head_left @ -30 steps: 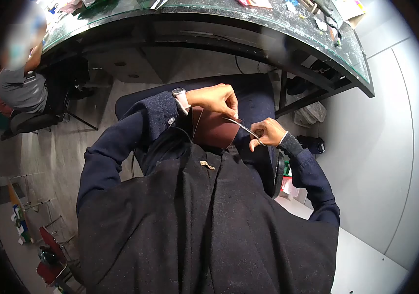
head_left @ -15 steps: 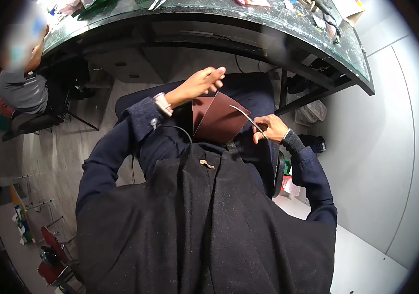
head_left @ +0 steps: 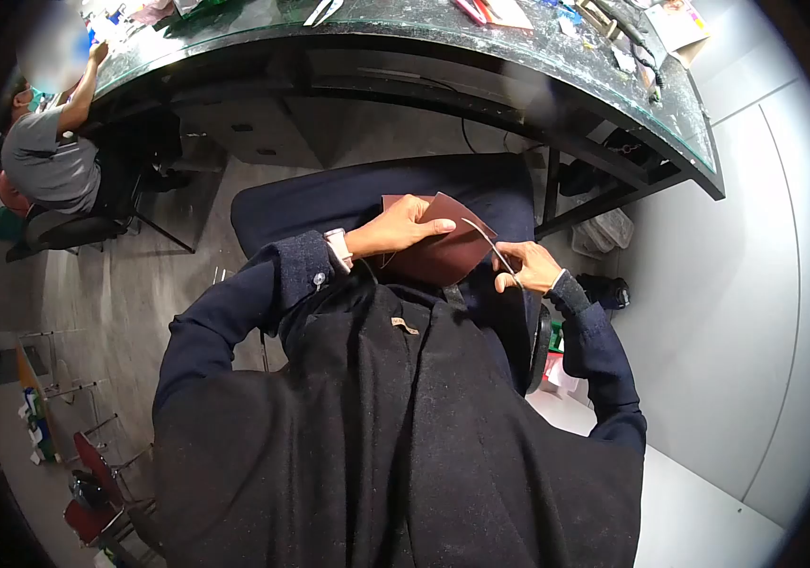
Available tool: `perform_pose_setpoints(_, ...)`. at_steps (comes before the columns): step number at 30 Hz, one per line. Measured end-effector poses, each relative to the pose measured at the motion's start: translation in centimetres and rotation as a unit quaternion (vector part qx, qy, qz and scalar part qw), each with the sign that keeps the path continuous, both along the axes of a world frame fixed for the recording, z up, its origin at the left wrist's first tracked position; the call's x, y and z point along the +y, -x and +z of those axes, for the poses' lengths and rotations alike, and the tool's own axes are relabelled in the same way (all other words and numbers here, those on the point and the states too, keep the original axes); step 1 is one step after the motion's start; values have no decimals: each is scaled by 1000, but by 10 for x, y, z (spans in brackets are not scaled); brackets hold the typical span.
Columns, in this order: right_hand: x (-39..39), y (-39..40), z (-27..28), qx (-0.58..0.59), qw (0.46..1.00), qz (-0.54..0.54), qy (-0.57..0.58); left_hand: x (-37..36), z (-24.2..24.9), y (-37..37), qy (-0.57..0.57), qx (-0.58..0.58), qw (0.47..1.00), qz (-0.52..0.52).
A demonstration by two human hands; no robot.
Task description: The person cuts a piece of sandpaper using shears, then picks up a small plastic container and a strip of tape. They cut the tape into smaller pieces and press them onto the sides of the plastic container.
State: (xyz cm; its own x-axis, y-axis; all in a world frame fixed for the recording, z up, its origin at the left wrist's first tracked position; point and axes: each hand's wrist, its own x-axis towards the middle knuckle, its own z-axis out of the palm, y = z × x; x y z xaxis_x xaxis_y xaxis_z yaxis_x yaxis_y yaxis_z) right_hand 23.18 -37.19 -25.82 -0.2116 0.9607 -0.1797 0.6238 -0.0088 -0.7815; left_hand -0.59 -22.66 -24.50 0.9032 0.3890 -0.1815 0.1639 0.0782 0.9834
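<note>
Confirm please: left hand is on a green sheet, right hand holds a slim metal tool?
Not green: the head view shows the sheet is reddish brown. The left hand is on it, and the right hand holds the slim metal tool.

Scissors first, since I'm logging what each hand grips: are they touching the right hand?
Touching. The head view shows the right hand gripping the scissors at the handle end, blades extending beyond the fingers.

Beyond my left fingers (head_left: 412,208) I see open air up to the glass-topped table (head_left: 381,21), whose edge bars the way. Scissors (head_left: 492,249) cross the gap to my right fingers (head_left: 516,250); outward there's room before the wall (head_left: 698,265), though probably an armrest (head_left: 539,352) obstructs bodyward.
</note>
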Motion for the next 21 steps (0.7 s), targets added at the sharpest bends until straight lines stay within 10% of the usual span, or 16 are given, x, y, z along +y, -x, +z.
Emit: perform_pose_setpoints(21,-10,8,-9,116,991,21,58,-13,-14,-5,-34,13,999,4)
